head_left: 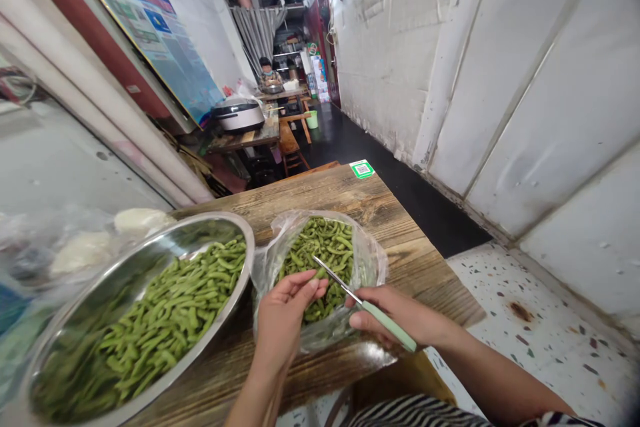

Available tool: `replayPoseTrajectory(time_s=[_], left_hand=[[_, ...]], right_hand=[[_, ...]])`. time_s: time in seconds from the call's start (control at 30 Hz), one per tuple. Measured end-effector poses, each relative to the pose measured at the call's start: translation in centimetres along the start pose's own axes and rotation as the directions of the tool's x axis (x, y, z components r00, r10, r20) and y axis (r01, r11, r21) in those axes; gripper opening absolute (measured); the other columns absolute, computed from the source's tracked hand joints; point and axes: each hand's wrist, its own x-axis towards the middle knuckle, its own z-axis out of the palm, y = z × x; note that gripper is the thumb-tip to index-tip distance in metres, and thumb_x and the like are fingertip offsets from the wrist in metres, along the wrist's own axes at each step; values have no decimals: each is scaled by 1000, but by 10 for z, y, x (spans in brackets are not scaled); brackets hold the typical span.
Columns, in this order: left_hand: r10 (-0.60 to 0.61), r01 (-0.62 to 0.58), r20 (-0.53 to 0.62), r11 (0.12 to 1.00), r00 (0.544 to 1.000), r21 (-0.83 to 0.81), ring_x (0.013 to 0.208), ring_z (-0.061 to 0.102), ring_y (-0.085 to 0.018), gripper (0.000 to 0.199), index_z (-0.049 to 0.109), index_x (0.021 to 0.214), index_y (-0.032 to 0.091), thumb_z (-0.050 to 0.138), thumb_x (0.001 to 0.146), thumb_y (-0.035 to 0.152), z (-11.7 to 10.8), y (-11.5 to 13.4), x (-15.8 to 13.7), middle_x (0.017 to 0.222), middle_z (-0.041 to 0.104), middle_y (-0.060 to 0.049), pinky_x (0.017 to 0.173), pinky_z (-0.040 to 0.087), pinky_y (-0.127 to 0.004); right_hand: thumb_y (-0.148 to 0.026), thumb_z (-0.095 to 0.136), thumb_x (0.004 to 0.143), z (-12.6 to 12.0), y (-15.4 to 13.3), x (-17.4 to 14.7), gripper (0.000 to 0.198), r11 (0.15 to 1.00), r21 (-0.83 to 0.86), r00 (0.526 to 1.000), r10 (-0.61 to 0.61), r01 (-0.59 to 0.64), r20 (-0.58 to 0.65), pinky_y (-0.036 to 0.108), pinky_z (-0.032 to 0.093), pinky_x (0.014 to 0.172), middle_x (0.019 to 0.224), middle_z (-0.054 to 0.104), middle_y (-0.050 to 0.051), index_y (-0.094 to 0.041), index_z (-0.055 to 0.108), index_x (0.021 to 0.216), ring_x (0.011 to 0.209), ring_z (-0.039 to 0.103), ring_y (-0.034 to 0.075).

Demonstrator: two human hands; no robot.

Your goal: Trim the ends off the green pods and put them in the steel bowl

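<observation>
I can see the scissors [385,323] slanting over a clear plastic bag [371,273], their long axis running from the far left down to the near right: the slim metal tips point away from the person and to the left, while the pale green handle comes back toward the body, its rear end showing beyond the fingers. The right hand [393,313] is wrapped about that handle, fingers and thumb closed on it; whether the two blades are parted or together I can't tell from here. The left hand [287,300] has its thumb and fingertips pinched together on a green pod [319,273], whose short visible end pokes out to the right, against or just beside the blades, with the rest of it hidden in the grip, so its full line can't be read. Both hands are over the near part of the bag, which stands open-mouthed on the wooden table [425,273], full of pods [320,240]. Just to its left sits a big oval-looking metal basin [249,260], its long axis leaning from the near left to the far right, with a heap of more pods [175,310] inside, lying at mixed angles. A green-bordered code card [362,169] lies at the table's far corner.
</observation>
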Motion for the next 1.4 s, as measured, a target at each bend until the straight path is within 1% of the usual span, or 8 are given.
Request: replayPoseTrajectory(time_s=[0.2, 0.4, 0.6, 0.8, 0.9, 1.0, 1.17, 1.4], left_hand=[[-5, 5, 2, 1000, 1000, -11, 75, 67, -15, 38, 64, 89, 11, 79, 58, 28, 1, -4, -1, 75, 71, -5, 73, 53, -26], [-12, 9, -38, 996, 999, -86, 70, 64, -12, 43, 62, 90, 12, 80, 55, 28, 7, -5, 2, 76, 69, -3, 68, 51, -23], [50, -48, -77, 999, 996, 22, 48, 43, -2, 36, 65, 87, 11, 78, 58, 28, -1, -10, 7, 53, 51, 7, 46, 35, -13], [54, -55, 54, 998, 997, 18, 82, 62, -15, 29, 63, 84, 13, 72, 65, 32, 2, -5, 4, 96, 65, -7, 68, 49, -25], [66, -75, 91, 992, 994, 101, 69, 61, -13, 28, 64, 88, 14, 70, 68, 33, 1, -4, 3, 85, 67, -5, 64, 48, -24], [105, -131, 120, 963, 987, 235, 60, 56, -10, 32, 65, 97, 15, 64, 74, 36, -3, -5, 2, 75, 66, -2, 60, 45, -23], [136, -231, 233, 861, 963, 452, 51, 49, -11, 29, 65, 75, 15, 53, 81, 40, -4, 2, -3, 52, 56, 2, 53, 39, -22], [112, -279, 318, 789, 941, 547, 49, 46, -10, 34, 60, 64, 16, 48, 83, 42, 0, 8, -6, 48, 51, 3, 51, 35, -21]], right_hand=[[-57, 52, 81, 9, 11, 5, 42, 983, 183, 1000, 29, -27, -4, 14, 36, 36, 46, 42, -10, -16, 52, 92, 36, 42, 5], [-55, 59, 77, 14, 21, 8, 39, 973, 228, 999, 39, -33, -20, 14, 33, 29, 40, 40, -10, -16, 54, 82, 31, 38, 6], [-55, 60, 76, 9, 24, 7, 42, 970, 232, 991, 99, -75, -93, 14, 32, 29, 43, 40, -10, -18, 52, 93, 32, 38, 6], [-54, 60, 77, 3, 10, 0, 42, 999, 34, 995, 19, -16, -97, 17, 34, 40, 54, 44, -8, -18, 55, 98, 41, 41, 6], [-51, 62, 76, -1, 4, -2, 37, 978, -204, 984, -77, 43, -161, 18, 35, 50, 61, 49, -5, -16, 60, 90, 55, 46, 9], [-51, 62, 76, -4, 0, -3, 38, 937, -349, 984, -88, 29, -156, 19, 36, 57, 70, 56, -2, -17, 62, 92, 64, 50, 12], [-53, 57, 79, -6, -4, -5, 41, 908, -416, 991, -97, 53, -86, 20, 39, 64, 83, 62, 1, -19, 60, 100, 73, 55, 16], [-55, 56, 78, -5, 2, -3, 40, 898, -438, 992, -83, 32, -98, 19, 38, 60, 75, 62, 0, -17, 63, 87, 68, 55, 15]])
